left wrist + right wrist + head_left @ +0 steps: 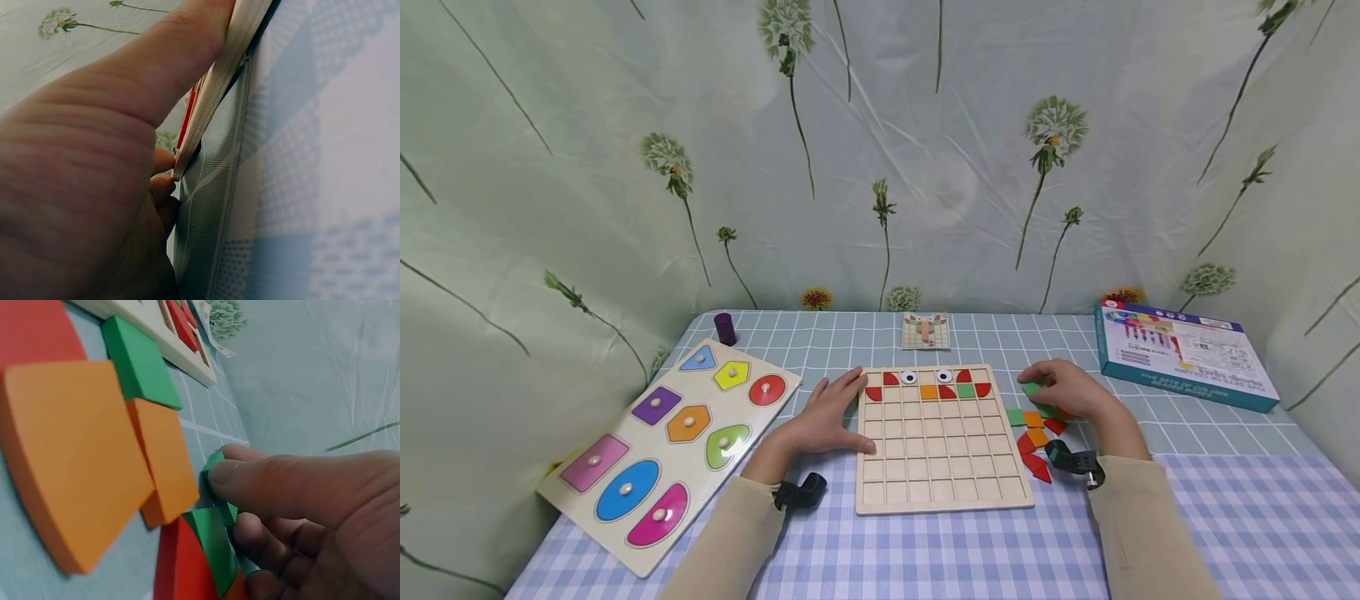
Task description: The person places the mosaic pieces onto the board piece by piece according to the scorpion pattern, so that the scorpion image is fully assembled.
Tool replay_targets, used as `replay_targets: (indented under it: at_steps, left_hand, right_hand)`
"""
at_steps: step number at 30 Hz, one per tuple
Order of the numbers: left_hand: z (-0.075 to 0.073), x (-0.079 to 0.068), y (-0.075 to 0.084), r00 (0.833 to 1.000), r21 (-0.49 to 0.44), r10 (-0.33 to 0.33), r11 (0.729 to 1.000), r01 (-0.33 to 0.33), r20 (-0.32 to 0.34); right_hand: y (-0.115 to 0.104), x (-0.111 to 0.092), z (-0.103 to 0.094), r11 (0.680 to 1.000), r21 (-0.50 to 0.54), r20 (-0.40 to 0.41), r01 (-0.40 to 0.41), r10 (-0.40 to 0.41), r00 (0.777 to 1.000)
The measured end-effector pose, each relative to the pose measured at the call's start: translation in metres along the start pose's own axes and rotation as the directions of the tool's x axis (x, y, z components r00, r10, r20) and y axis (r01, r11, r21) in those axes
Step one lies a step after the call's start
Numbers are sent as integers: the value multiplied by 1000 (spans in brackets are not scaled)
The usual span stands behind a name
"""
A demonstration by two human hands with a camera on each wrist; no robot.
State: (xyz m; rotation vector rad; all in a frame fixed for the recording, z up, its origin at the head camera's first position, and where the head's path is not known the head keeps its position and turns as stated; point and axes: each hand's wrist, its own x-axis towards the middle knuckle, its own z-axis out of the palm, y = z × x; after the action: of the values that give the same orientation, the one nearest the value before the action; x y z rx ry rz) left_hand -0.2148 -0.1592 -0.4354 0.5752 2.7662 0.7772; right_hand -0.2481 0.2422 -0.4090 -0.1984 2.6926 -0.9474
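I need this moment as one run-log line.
grid board: partly filled | left hand: touches grid board | right hand: pinches green piece

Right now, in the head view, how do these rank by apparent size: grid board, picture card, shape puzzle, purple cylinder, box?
Largest to smallest:
- Shape puzzle
- Grid board, partly covered by the left hand
- Box
- Picture card
- Purple cylinder
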Motion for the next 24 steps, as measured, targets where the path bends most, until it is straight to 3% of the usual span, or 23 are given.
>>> replay_targets:
  at_steps: [24]
  left_hand:
    - [0,1,1,1000,4,-14,1000,14,3]
  right_hand:
    - [-15,10,11,1000,-21,-122,23,-25,992]
